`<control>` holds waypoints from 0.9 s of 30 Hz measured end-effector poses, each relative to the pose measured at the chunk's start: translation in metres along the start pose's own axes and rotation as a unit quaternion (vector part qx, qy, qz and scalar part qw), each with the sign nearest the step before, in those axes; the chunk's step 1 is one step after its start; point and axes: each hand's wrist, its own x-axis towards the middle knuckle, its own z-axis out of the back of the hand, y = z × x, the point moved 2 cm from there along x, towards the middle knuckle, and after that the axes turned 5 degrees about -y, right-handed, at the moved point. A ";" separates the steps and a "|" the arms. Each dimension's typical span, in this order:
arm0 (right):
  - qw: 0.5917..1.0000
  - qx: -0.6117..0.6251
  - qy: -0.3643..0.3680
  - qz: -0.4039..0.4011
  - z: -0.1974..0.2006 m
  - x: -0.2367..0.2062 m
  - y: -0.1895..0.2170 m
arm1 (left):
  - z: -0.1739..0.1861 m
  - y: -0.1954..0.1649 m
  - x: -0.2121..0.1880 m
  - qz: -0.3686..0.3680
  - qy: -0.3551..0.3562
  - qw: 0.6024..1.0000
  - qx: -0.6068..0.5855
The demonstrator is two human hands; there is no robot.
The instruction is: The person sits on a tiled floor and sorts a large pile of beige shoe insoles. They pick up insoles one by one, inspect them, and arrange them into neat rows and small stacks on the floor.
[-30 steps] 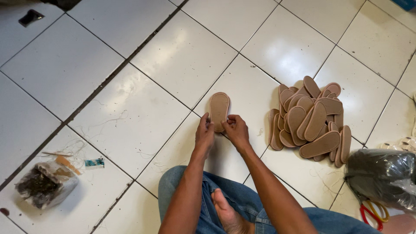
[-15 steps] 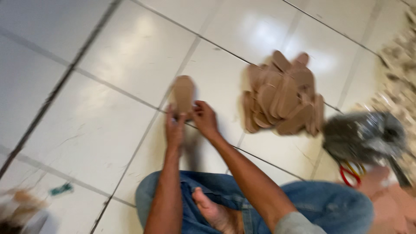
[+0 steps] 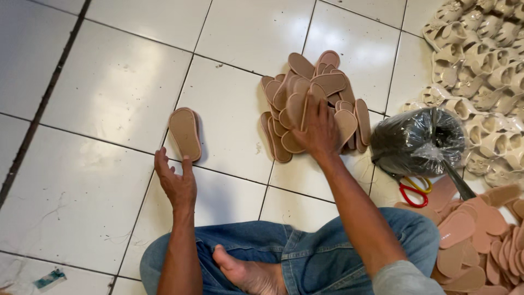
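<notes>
Two hands apart over white tiles: left hand (image 3: 177, 183) hovers open, fingertips just short of a lone tan sole (image 3: 185, 133). Farther out, right hand (image 3: 318, 131) presses spread fingers onto the sole pile (image 3: 305, 93), beside a black bag (image 3: 417, 141).

Small footwear workshop, floor-level — heaps of tan insoles (image 3: 314, 104) & strap uppers (image 3: 480, 82) on white tile floor (image 3: 109, 98).

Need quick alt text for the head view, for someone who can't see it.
A seated person's right hand rests on a pile of tan soles on the white tile floor, while the left hand hovers open beside a single sole. A black bag and red scissors lie to the right.
</notes>
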 end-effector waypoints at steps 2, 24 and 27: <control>0.998 0.047 -0.003 -0.039 0.002 0.003 -0.019 | -0.001 -0.007 -0.007 -0.067 -0.013 0.997 0.033; 0.925 0.360 -0.003 0.122 0.099 -0.119 0.053 | -0.110 -0.093 -0.102 0.341 0.334 0.673 -0.565; 0.911 0.406 0.071 -0.019 0.095 -0.122 0.084 | -0.059 -0.068 -0.097 0.329 0.277 0.727 -0.535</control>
